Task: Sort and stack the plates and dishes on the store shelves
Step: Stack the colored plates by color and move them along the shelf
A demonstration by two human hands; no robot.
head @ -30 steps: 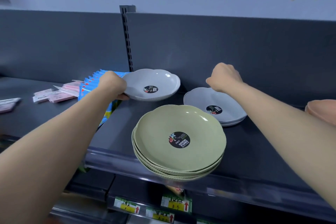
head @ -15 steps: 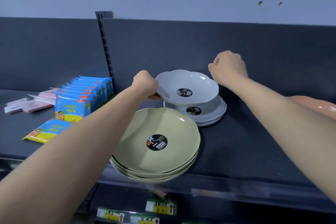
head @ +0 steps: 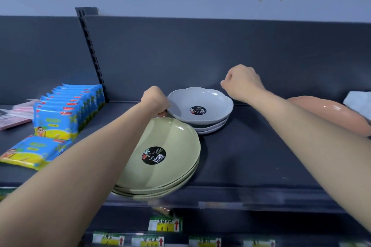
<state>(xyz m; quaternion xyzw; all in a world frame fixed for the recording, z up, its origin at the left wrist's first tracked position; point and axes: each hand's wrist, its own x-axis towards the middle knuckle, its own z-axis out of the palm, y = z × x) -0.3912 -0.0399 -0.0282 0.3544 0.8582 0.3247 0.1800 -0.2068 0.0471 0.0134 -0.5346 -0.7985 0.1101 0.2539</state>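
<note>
A grey scalloped dish with a black sticker sits on top of a short stack of grey dishes at the back of the dark shelf. My left hand grips the top dish by its left rim. My right hand hovers curled at the dish's right rim, above and behind it; I cannot tell whether it touches. A stack of green plates lies in front, overhanging the shelf's front edge.
Blue snack packets stand in a row at left, one packet lying flat in front. Pink packets lie further left. A pink dish sits at right. Price tags hang below the shelf.
My left hand carried the grey dish rightward and set it down on the grey stack. My right hand stayed near the stack's right side. The view shifted.
</note>
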